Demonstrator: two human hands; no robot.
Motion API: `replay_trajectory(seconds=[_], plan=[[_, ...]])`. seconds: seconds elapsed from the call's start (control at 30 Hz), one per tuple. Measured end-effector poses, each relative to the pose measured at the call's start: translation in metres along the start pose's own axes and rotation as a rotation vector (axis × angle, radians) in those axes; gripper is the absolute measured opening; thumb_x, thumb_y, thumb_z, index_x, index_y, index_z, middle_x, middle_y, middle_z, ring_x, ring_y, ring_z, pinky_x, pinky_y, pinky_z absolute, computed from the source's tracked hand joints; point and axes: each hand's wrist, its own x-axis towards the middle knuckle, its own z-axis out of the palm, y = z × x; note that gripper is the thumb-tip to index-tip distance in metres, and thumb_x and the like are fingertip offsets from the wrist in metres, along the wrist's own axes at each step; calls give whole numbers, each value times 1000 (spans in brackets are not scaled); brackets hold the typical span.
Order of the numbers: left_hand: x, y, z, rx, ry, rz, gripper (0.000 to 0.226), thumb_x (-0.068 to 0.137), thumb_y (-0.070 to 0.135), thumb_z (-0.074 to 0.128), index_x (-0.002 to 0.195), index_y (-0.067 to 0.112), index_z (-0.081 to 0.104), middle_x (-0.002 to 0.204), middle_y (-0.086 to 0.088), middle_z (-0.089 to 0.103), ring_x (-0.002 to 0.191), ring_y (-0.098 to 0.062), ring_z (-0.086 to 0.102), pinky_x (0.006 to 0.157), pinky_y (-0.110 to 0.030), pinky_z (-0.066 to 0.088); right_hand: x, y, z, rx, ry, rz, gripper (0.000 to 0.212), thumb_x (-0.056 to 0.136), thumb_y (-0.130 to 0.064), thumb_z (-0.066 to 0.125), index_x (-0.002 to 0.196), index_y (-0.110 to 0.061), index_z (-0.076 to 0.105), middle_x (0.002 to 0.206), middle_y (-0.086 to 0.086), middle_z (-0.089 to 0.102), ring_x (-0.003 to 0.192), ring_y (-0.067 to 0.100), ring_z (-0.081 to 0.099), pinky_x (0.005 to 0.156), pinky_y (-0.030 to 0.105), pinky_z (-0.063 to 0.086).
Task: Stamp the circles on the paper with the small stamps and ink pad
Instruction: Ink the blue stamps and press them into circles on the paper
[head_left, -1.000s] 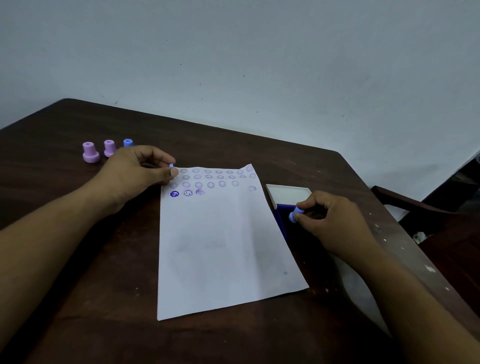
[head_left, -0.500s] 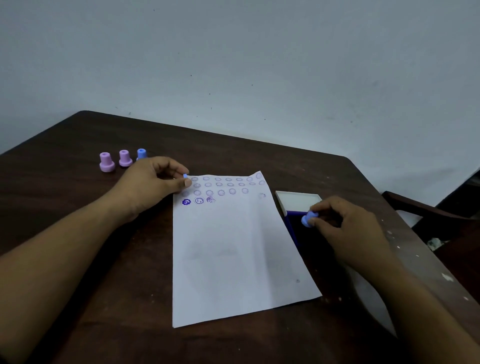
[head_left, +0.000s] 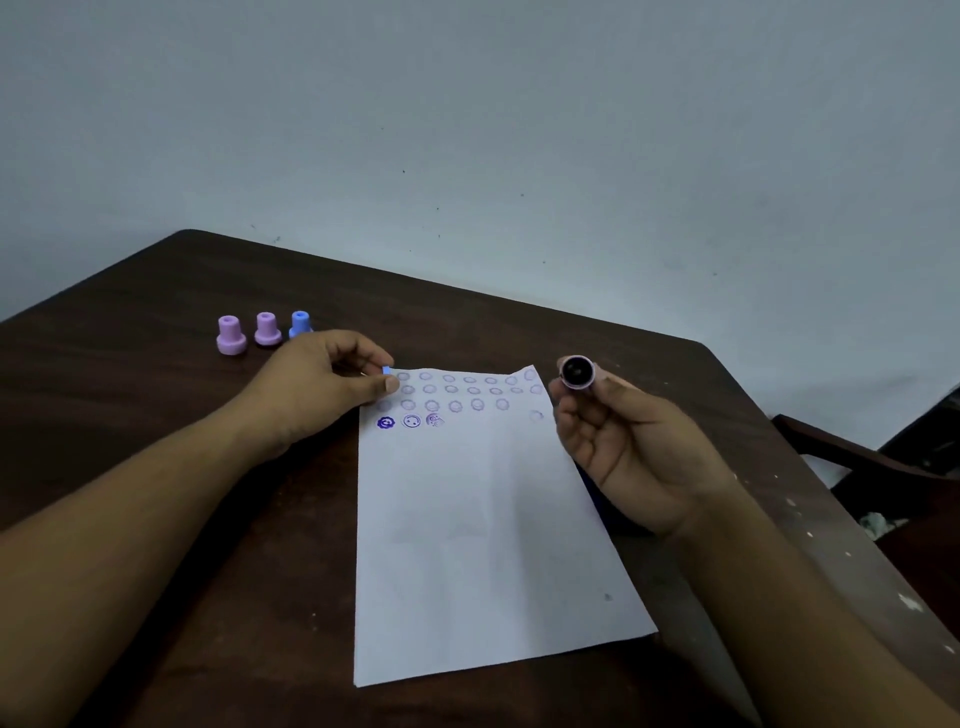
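— While the right hand (head_left: 628, 447) is raised above the table, what has it got?

— A small stamp (head_left: 577, 372), pinched at the fingertips with its round, dark inked face turned toward the camera; the palm faces up and the other fingers curl loosely.

— And the left hand (head_left: 317, 387)?

— It rests at the paper's top left corner, thumb and forefinger pinching a tiny blue piece (head_left: 386, 370); I cannot tell what that piece is.

— Where is the paper (head_left: 483, 545)?

— Flat on the dark wooden table (head_left: 156, 519), between the two forearms. Rows of faint circles (head_left: 452, 389) run across its top, and below them, at left, sit three darker purple stamp marks (head_left: 410, 421). No writing can be read anywhere.

— Other stamps?

— Two pink stamps (head_left: 248, 332) and a blue stamp (head_left: 300, 323) stand in a row just beyond the left hand. A dark chair (head_left: 857, 462) shows at the table's right edge.
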Motion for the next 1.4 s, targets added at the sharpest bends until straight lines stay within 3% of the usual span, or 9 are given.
replay_trajectory(seconds=[0.17, 0.43, 0.53, 0.63, 0.77, 0.87, 1.13, 1.27, 1.4], plan=[[1, -2, -1, 9, -6, 1, 14, 82, 24, 87, 93, 25, 79, 86, 14, 78, 82, -1, 71, 65, 0, 45, 30, 13, 15, 3, -15, 65, 22, 100, -12, 62, 105, -1, 80, 98, 20, 78, 76, 19, 75, 70, 29, 63], [4, -3, -1, 14, -12, -3, 14, 81, 27, 87, 92, 26, 79, 86, 16, 78, 80, 1, 72, 64, -1, 46, 43, 29, 7, -83, -14, 38, 19, 93, -13, 68, 102, -5, 83, 100, 16, 79, 79, 17, 75, 74, 28, 62], [4, -4, -1, 20, -16, 1, 14, 81, 27, 88, 92, 27, 79, 87, 16, 78, 81, 1, 72, 65, -1, 46, 45, 30, 4, -355, 71, -100, 16, 98, -10, 68, 109, -10, 80, 100, 11, 81, 83, 16, 75, 79, 26, 61], [3, -4, -1, 24, -18, 1, 15, 81, 27, 88, 92, 28, 79, 88, 16, 78, 80, 2, 73, 68, -4, 47, 44, 35, 8, -733, 169, -288, 12, 93, -8, 75, 104, -13, 74, 87, 3, 83, 78, 13, 75, 74, 22, 60], [4, -4, -2, 28, -28, -2, 15, 81, 28, 88, 93, 28, 78, 88, 16, 78, 81, 2, 73, 65, -1, 46, 44, 53, 13, -1092, 166, -509, 14, 90, -10, 78, 89, -22, 71, 83, -23, 77, 80, -3, 74, 69, 9, 52], [4, -4, -1, 25, -26, 3, 16, 81, 27, 88, 93, 28, 78, 88, 15, 78, 81, 2, 72, 65, 0, 46, 46, 64, 18, -1272, 150, -630, 11, 91, -15, 77, 88, -25, 72, 86, -22, 74, 88, -6, 71, 71, 5, 49], [3, -5, -1, 20, -11, 19, 16, 80, 25, 88, 93, 26, 78, 88, 10, 79, 81, -2, 73, 70, -3, 49, 48, 72, 25, -1485, 159, -709, 9, 92, -20, 76, 89, -28, 72, 92, -16, 79, 81, 5, 74, 80, 39, 59], [3, -5, -1, 27, -13, 23, 16, 80, 27, 89, 92, 27, 78, 90, 11, 78, 83, -3, 73, 77, -9, 53, 50, 73, 23, -1473, 175, -683, 6, 91, -20, 75, 90, -25, 73, 91, -16, 79, 84, 4, 74, 81, 41, 59], [3, -5, -1, 31, -7, 17, 17, 79, 27, 89, 93, 27, 79, 89, 12, 78, 83, -2, 73, 72, -4, 50, 51, 74, 22, -1513, 171, -669, 7, 92, -21, 73, 88, -26, 73, 93, -19, 78, 86, 4, 74, 83, 40, 59]])
